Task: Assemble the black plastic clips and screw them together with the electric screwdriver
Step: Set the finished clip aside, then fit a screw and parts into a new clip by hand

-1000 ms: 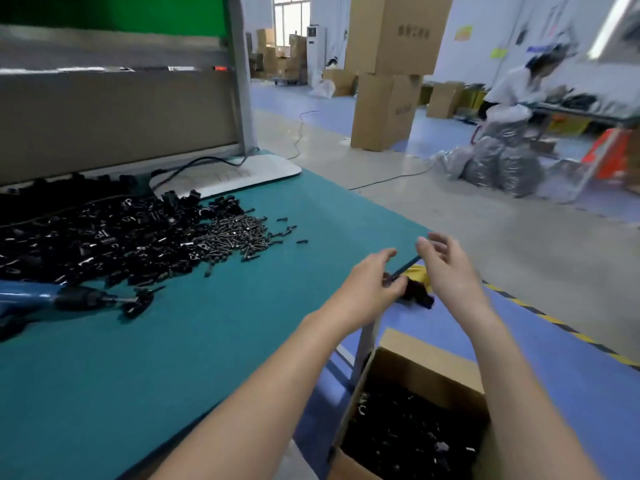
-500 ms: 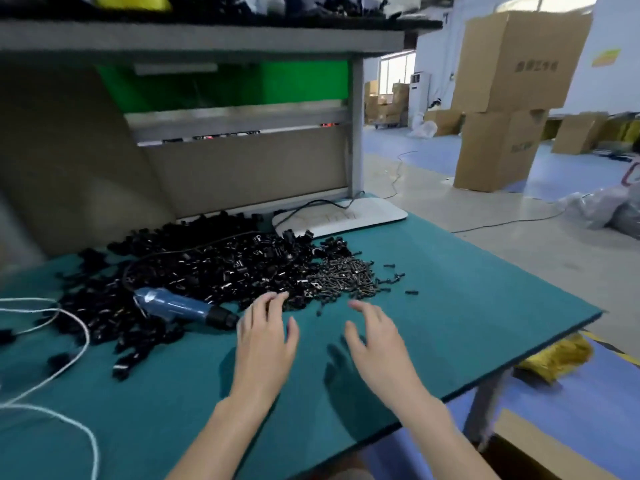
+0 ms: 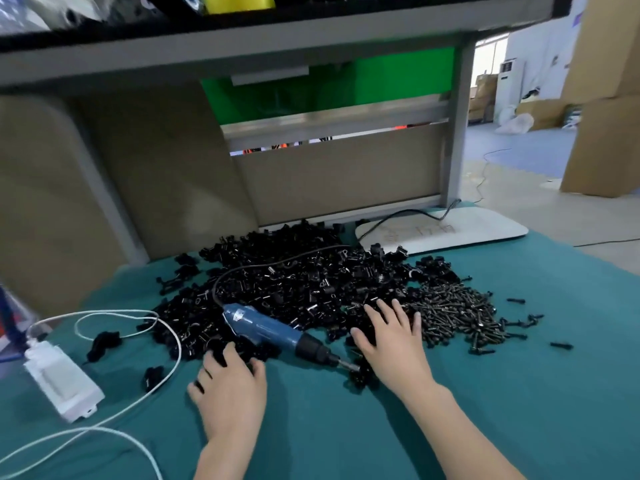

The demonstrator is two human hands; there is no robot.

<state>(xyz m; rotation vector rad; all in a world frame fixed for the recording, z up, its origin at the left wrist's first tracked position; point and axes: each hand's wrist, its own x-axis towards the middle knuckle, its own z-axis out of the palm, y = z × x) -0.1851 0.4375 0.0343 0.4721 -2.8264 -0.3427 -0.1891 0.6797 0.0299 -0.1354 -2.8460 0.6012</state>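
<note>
- Green bench [image 3: 519, 410] runs wide to its right edge, past the screws [image 3: 457, 317].
- Left hand [image 3: 230, 389] and right hand [image 3: 393, 341] lie spread open on the clips [image 3: 294, 271], holding nothing.
- Screwdriver [image 3: 273, 329] lies between them.
- Boxes [image 3: 606, 133] stand on the floor [image 3: 519, 188] beyond.

From my remote station I see black clips [image 3: 304, 282] heaped on the teal mat [image 3: 519, 393], a blue screwdriver [image 3: 273, 332] lying across their near edge, dark screws [image 3: 453, 313] piled alongside at right.

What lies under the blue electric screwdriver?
The electric screwdriver lies on the black clips pile, its bit over the teal mat beside a few clips. Whatever sits directly beneath its body is covered.
</note>
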